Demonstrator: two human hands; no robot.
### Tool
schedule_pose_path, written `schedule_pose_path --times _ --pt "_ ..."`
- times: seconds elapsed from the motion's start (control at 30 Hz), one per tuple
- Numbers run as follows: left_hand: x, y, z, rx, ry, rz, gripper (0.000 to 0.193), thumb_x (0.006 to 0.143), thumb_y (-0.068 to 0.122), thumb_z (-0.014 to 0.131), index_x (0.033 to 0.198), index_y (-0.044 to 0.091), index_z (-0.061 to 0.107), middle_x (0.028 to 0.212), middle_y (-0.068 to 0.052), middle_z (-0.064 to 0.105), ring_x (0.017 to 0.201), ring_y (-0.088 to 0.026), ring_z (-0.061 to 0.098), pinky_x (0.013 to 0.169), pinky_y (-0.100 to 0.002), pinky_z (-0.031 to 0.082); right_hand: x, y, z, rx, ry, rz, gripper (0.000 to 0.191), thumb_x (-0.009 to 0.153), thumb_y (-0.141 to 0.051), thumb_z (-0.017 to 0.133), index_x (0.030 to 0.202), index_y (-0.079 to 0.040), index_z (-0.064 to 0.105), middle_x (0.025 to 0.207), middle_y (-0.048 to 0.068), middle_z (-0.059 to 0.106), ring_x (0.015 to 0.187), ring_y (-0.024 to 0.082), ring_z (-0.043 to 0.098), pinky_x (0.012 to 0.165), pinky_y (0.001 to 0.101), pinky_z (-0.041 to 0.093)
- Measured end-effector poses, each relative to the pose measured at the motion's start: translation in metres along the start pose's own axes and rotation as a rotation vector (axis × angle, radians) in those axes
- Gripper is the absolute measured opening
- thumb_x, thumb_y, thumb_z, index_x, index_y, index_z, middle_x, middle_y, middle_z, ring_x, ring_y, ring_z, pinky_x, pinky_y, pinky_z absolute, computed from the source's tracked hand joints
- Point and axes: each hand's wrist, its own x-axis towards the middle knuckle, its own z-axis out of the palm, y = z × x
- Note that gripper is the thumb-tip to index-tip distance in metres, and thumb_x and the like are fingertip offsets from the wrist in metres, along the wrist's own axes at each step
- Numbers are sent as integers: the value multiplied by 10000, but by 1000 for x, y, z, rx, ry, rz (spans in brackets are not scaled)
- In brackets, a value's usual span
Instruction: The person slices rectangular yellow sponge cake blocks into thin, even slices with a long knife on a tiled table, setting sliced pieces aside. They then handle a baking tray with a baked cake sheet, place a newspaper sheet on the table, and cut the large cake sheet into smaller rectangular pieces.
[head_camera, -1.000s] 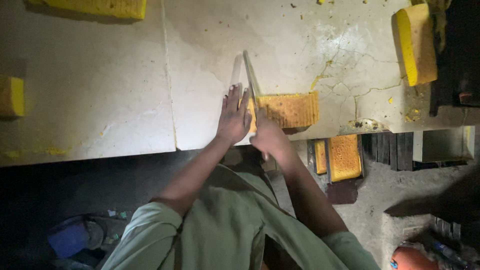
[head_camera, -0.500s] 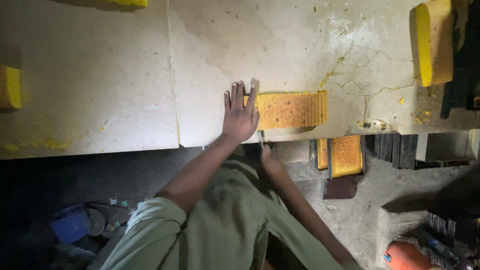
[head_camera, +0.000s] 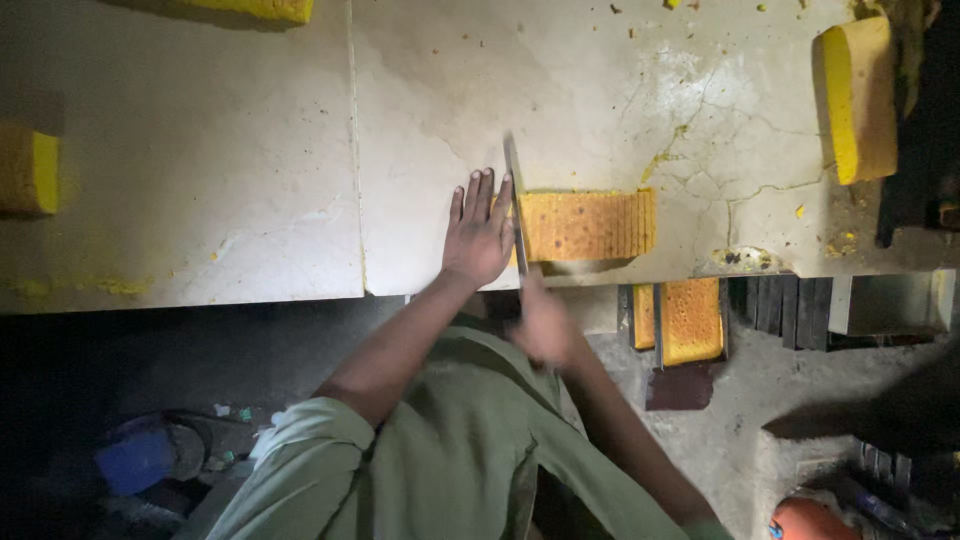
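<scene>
We see an orange-yellow, porous sponge cake block (head_camera: 585, 225) lying at the counter (head_camera: 250, 180) edge. Our left hand (head_camera: 478, 230) rests flat, released, beside it, while our blurred right hand (head_camera: 542, 325) is clenched on a knife (head_camera: 516, 205) at the block's left end.

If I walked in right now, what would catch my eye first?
Probably the sliced yellow cake at the slab's near edge, a long knife at its left end. The left hand lies flat beside the blade; the right hand, blurred, grips the handle below. Another loaf sits far right.
</scene>
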Motion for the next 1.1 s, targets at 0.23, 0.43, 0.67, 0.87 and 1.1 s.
schedule_pose_path --times 0.23,0.43,0.67,0.87,1.1 --pt "1 1 -2 5 -69 -20 749 990 302 449 1636 65 153 1676 -248 188 1574 -379 120 1266 -550 100 -58 63 58 17 36 -103 647 785 -50 688 1323 52 343 963 366 627 927 534 630 768 555 515" --pt "-1 -2 -5 -4 -33 -5 701 1025 304 430 1630 67 167 1670 -252 201 1574 -373 135 1261 -541 113 27 39 59 24 219 -120 768 792 -55 681 1393 146 248 853 336 682 781 495 688 668 557 548" --pt "-4 -8 -10 9 -42 16 663 1055 286 363 1648 65 164 1705 -147 212 1590 -313 149 1288 -489 124 33 -29 -4 86 59 251 695 920 -82 592 1475 112 221 843 325 701 765 471 727 728 525 588" --pt "-4 -6 -9 28 -90 -7 659 1043 293 352 1641 86 169 1703 -134 203 1580 -316 134 1274 -487 99 51 -15 11 60 237 29 875 749 -40 715 1417 148 183 830 325 684 805 496 694 732 536 560" --pt "-4 -7 -5 82 -97 -5 688 1026 297 387 1631 81 141 1699 -127 203 1578 -319 130 1262 -546 90 -45 18 30 142 -28 -30 732 733 -141 805 1277 5 337 980 311 681 944 525 659 755 541 550"
